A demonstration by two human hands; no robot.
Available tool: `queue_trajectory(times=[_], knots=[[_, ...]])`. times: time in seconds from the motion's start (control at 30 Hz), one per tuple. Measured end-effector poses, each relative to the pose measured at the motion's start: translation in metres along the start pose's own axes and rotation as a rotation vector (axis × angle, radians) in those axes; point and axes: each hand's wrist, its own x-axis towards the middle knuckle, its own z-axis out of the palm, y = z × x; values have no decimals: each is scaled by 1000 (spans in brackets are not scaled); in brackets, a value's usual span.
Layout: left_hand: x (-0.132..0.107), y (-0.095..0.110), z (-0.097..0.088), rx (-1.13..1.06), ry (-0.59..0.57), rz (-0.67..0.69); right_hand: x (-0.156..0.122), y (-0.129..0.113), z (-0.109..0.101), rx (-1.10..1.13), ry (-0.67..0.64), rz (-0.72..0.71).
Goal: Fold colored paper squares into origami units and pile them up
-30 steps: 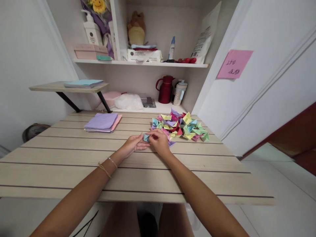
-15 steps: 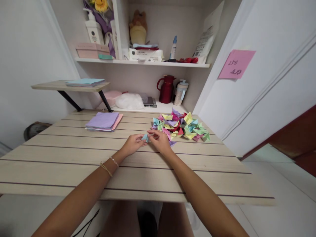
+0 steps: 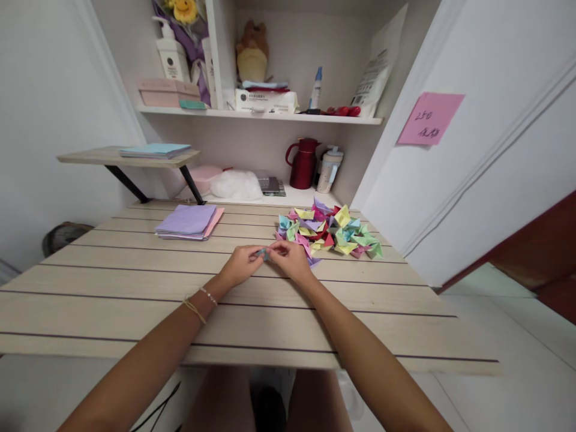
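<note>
A small folded piece of light blue paper [image 3: 264,254] is pinched between my two hands over the middle of the table. My left hand [image 3: 243,264] grips its left side, with bracelets on that wrist. From the other side, my right hand [image 3: 290,259] holds it between thumb and fingers. Most of the paper is hidden by my fingertips. Just beyond and right of my right hand lies a heap of folded paper boats [image 3: 345,234] in yellow, green, pink, purple, blue and red.
A stack of square paper [image 3: 186,221], purple on top, lies at the left of the slatted table [image 3: 135,288]. Blue sheets [image 3: 155,150] rest on a small raised shelf [image 3: 85,155]. Behind stand a red jug [image 3: 303,165] and a pale tumbler [image 3: 330,171].
My fingers have drawn closer together around the blue paper, and less of it shows now. My right fingers have shifted down slightly. The heap and the stack are unchanged.
</note>
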Motion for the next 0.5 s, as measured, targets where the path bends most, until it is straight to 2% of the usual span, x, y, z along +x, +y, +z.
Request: queue_trajectory(times=[0.13,0.33,0.5], knots=[[0,2,-1,101,17,46,-1,-3,0,24,0,27],[0,-1,0,43,53,5,1,4,0,8,24,58],[1,-6,0,77,46,-1,0,2,-2,-97,3,-19]])
